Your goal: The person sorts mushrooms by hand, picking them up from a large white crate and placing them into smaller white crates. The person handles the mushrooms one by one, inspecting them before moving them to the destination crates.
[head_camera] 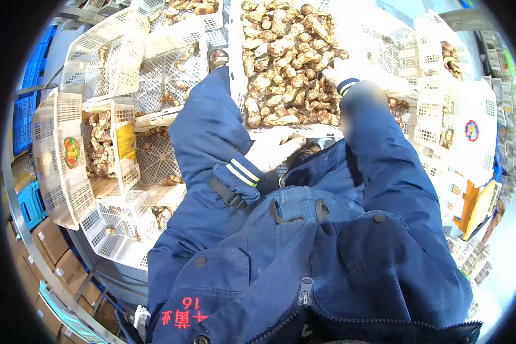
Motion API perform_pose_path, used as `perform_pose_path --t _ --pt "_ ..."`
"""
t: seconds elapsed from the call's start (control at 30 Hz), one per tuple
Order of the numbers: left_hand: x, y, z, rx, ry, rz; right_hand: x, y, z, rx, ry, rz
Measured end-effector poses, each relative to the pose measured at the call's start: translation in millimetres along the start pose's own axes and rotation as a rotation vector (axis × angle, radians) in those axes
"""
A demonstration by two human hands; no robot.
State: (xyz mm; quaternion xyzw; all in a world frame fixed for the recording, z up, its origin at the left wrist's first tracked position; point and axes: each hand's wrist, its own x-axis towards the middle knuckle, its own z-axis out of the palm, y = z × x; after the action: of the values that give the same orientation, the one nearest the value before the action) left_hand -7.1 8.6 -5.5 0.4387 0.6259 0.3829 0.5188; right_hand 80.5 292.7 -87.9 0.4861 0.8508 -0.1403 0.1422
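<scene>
A white plastic crate (236,77) full of brown-and-pale mushrooms (290,64) lies in front of me. My left hand (275,148), in a pale glove with dirty fingertips, is at the crate's near edge with its fingers bent; whether it grips anything cannot be told. Bright glare washes out my right hand (336,69) at the crate's right side, where its fingertips touch or hold a mushroom (341,54) at the edge of the pile. Dark blue sleeves with striped cuffs cover both arms.
White perforated crates (127,64) with some mushrooms stand at the left, one holding a denser heap (101,146). More white crates (430,107) stand at the right. Cardboard boxes (53,245) and a metal rail (30,245) are at the lower left. A shoe (218,59) shows beside the full crate.
</scene>
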Motion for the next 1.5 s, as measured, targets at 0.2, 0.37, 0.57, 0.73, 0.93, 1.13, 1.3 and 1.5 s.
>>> perform_pose_path --t 0.2,0.37,0.57,0.73,0.93,1.13,1.3,1.5 --pt "1.8 -9.8 1.2 0.179 0.014 0.008 5.7 3.7 8.1 0.237 -0.06 0.077" --pt "2.8 -9.0 5.1 -0.115 0.131 -0.023 -25.6 -14.1 -14.1 0.103 0.224 -0.041" --pt "8.3 13.1 -1.5 -0.571 0.312 -0.08 -67.9 -18.7 -51.7 0.596 0.044 -0.393" --pt "10.3 -26.6 2.5 -0.454 0.298 -0.007 -113.4 -62.3 -83.1 0.681 -0.354 -0.745" --pt "-2.9 6.4 -8.5 0.013 -0.08 0.031 -50.0 -74.8 -32.6 0.209 -0.062 -0.726" --pt "-14.7 21.2 -13.2 -0.087 -0.45 -0.061 -21.5 -128.4 27.5 0.045 -0.328 -0.725" --pt "-11.9 8.2 -9.4 -0.03 -0.516 -0.046 -32.5 -160.2 30.2 -0.201 -0.36 -0.628" --pt "-17.0 10.7 -12.4 0.03 -0.515 0.014 -33.3 -144.9 4.3 -0.224 -0.203 -0.591"
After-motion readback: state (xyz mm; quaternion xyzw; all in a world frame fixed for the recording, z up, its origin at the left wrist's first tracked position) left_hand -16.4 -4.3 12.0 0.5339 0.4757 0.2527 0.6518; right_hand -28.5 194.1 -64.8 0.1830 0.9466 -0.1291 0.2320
